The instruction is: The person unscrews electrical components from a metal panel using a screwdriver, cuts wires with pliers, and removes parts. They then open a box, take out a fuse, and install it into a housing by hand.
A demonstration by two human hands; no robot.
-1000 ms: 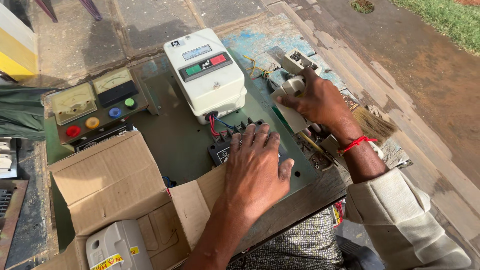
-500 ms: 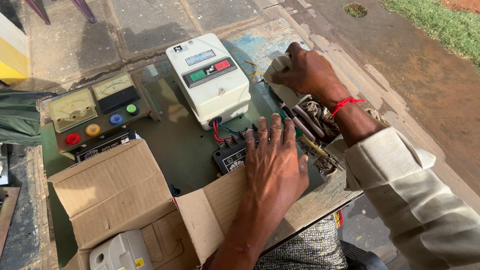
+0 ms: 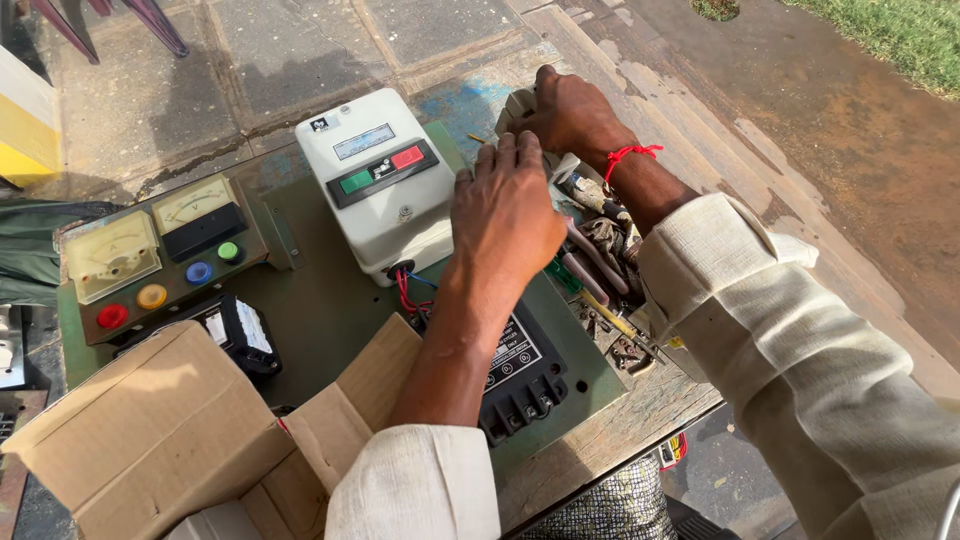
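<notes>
Green bench (image 3: 330, 320) | left hand (image 3: 505, 215) spread, empty | right hand (image 3: 570, 110) gripping white part (image 3: 515, 105)

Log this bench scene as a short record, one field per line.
Left hand: left hand raised beside the white starter box, fingers spread
Right hand: right hand gripping a pale part at the bench's far edge
Under left forearm: black contactor
Left of bench: meter panel with coloured buttons
Foreground: open cardboard box
</notes>
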